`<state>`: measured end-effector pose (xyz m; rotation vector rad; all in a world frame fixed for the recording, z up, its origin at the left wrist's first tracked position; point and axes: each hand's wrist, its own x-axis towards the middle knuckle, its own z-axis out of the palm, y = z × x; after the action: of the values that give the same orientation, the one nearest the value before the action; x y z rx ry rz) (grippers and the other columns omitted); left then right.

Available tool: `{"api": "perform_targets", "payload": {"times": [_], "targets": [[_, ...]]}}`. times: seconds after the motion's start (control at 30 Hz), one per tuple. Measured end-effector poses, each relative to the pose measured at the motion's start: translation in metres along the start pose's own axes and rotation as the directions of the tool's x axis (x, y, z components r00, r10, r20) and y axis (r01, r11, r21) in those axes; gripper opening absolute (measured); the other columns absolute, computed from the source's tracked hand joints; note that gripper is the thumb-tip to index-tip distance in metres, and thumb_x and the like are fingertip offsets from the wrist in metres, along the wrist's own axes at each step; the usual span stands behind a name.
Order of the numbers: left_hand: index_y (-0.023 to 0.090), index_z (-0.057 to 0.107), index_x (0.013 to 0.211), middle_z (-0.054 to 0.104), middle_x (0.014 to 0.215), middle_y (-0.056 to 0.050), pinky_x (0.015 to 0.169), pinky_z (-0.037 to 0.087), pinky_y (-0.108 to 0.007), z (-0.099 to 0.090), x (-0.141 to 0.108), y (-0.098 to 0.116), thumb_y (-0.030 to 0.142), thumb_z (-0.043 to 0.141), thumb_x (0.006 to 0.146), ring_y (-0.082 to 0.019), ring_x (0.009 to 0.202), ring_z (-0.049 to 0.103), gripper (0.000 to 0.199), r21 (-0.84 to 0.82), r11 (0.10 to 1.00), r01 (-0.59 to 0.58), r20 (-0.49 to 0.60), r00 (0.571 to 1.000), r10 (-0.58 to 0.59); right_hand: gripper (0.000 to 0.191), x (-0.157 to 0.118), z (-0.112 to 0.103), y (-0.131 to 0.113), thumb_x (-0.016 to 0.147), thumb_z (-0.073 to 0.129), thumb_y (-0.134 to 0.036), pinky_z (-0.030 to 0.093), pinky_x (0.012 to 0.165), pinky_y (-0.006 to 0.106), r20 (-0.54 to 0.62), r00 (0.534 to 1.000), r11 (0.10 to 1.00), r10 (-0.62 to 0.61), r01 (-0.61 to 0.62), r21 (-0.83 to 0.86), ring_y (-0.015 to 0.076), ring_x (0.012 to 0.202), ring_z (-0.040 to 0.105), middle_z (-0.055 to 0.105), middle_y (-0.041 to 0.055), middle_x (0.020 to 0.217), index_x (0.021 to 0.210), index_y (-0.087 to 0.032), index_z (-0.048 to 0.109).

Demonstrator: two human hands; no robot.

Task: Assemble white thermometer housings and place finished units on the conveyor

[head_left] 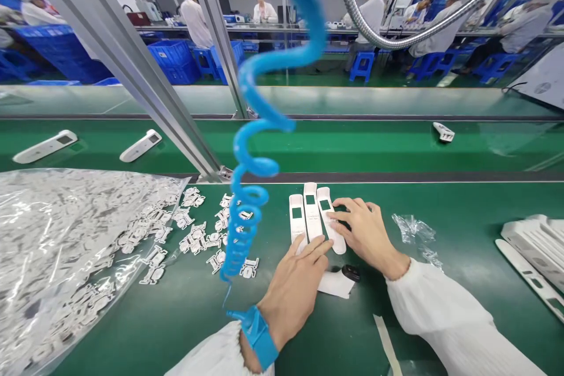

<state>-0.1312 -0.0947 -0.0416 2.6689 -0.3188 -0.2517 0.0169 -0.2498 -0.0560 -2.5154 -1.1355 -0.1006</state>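
Three slim white plastic housings, each with a dark window, lie side by side on the green table: a left housing (296,214), a middle housing (311,205) and a right housing (325,202). My left hand (296,288), with a blue wrist strap (259,335), rests its outstretched fingers on their lower ends. From the right, my right hand (365,232) touches the right housing with fingers apart and slightly bent. Just below lie a white paper piece (335,285) and a small black object (351,272).
A coiled blue cord (251,164) hangs in front. Small white parts (194,239) spill from a clear bag (88,235) at left. Crumpled clear plastic (413,228) and stacked white shells (535,252) lie right. Behind runs a green conveyor (308,147); several people sit beyond.
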Motion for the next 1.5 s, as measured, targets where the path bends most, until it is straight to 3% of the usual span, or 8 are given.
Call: {"api": "perform_targets", "payload": {"times": [0.17, 0.33, 0.47, 0.57, 0.8, 1.17, 1.37, 1.5], "targets": [[0.022, 0.059, 0.100, 0.051, 0.145, -0.003, 0.120, 0.032, -0.048, -0.012, 0.001, 0.004, 0.019, 0.051, 0.090, -0.023, 0.140, 0.042, 0.013, -0.459, 0.881, 0.113, -0.158, 0.966, -0.206, 0.030, 0.043, 0.004, 0.015, 0.095, 0.051, -0.037, 0.044, 0.085, 0.036, -0.059, 0.975, 0.953, 0.213, -0.194, 0.233, 0.0219, 0.103, 0.056, 0.063, 0.0080, 0.112, 0.118, -0.023, 0.064], [0.017, 0.056, 0.083, 0.053, 0.069, 0.000, 0.063, 0.045, -0.026, -0.031, 0.008, 0.008, 0.059, 0.050, 0.091, -0.012, 0.063, 0.051, 0.043, -0.939, 0.229, 0.255, 0.130, 0.884, -0.450, 0.019, 0.074, 0.016, 0.013, 0.092, 0.052, -0.033, 0.044, 0.081, 0.034, 0.101, 0.980, 0.949, 0.174, -0.194, 0.249, 0.0211, 0.093, 0.059, 0.065, 0.0080, 0.096, 0.095, -0.020, 0.066], [0.017, 0.051, 0.089, 0.044, 0.073, 0.003, 0.051, 0.031, -0.021, -0.037, 0.012, 0.001, 0.061, 0.054, 0.088, -0.005, 0.054, 0.031, 0.045, -0.975, -0.141, 0.174, 0.220, 0.865, -0.452, 0.026, 0.056, -0.003, 0.023, 0.096, 0.044, -0.038, 0.044, 0.065, 0.030, 0.225, 0.956, 0.902, 0.186, -0.257, 0.346, 0.0161, 0.067, 0.058, 0.066, 0.0046, 0.077, 0.087, -0.019, 0.060], [0.017, 0.052, 0.090, 0.045, 0.074, 0.001, 0.055, 0.033, -0.023, -0.041, 0.015, 0.001, 0.064, 0.043, 0.092, -0.007, 0.058, 0.035, 0.049, -0.973, -0.041, 0.228, 0.218, 0.842, -0.494, 0.030, 0.028, -0.036, 0.031, 0.095, 0.047, -0.046, 0.048, 0.064, 0.029, 0.374, 0.921, 0.723, 0.109, -0.332, 0.606, 0.0142, 0.066, 0.057, 0.065, 0.0038, 0.082, 0.098, -0.019, 0.061], [0.024, 0.054, 0.111, 0.061, 0.097, -0.001, 0.076, 0.038, -0.028, -0.032, 0.034, 0.030, 0.053, 0.050, 0.093, -0.016, 0.085, 0.053, 0.035, -0.717, 0.659, 0.227, -0.122, 0.890, -0.439, 0.044, -0.028, -0.070, 0.008, 0.086, 0.067, -0.048, 0.050, 0.076, 0.030, 0.395, 0.916, 0.286, 0.066, -0.397, 0.872, 0.0136, 0.077, 0.057, 0.064, 0.0033, 0.090, 0.120, -0.020, 0.064], [0.021, 0.049, 0.125, 0.064, 0.099, -0.007, 0.069, 0.041, -0.027, -0.010, 0.041, 0.059, 0.050, 0.050, 0.092, -0.020, 0.086, 0.057, 0.044, -0.603, 0.738, 0.304, 0.015, 0.929, -0.370, 0.050, -0.058, -0.038, -0.014, 0.079, 0.076, -0.051, 0.046, 0.096, 0.038, 0.300, 0.858, 0.072, 0.416, -0.360, 0.930, 0.0242, 0.104, 0.062, 0.069, 0.0097, 0.112, 0.118, -0.021, 0.068], [0.020, 0.055, 0.114, 0.066, 0.092, -0.005, 0.064, 0.045, -0.028, -0.021, 0.048, 0.056, 0.046, 0.052, 0.091, -0.019, 0.074, 0.061, 0.035, -0.565, 0.764, 0.312, 0.158, 0.950, -0.271, 0.048, -0.061, -0.047, -0.020, 0.093, 0.052, -0.059, 0.045, 0.100, 0.039, 0.481, 0.849, -0.374, 0.219, -0.382, 0.845, 0.0234, 0.115, 0.057, 0.064, 0.0099, 0.124, 0.122, -0.023, 0.065], [0.022, 0.044, 0.133, 0.061, 0.125, -0.011, 0.084, 0.053, -0.036, -0.011, 0.046, 0.071, 0.052, 0.048, 0.094, -0.025, 0.109, 0.063, 0.049, -0.432, 0.847, 0.311, -0.199, 0.883, -0.425, 0.032, -0.064, -0.056, -0.021, 0.095, 0.057, -0.046, 0.047, 0.089, 0.029, 0.436, 0.884, -0.438, 0.170, -0.329, 0.837, 0.0164, 0.101, 0.059, 0.066, 0.0064, 0.113, 0.113, -0.021, 0.067]]}}
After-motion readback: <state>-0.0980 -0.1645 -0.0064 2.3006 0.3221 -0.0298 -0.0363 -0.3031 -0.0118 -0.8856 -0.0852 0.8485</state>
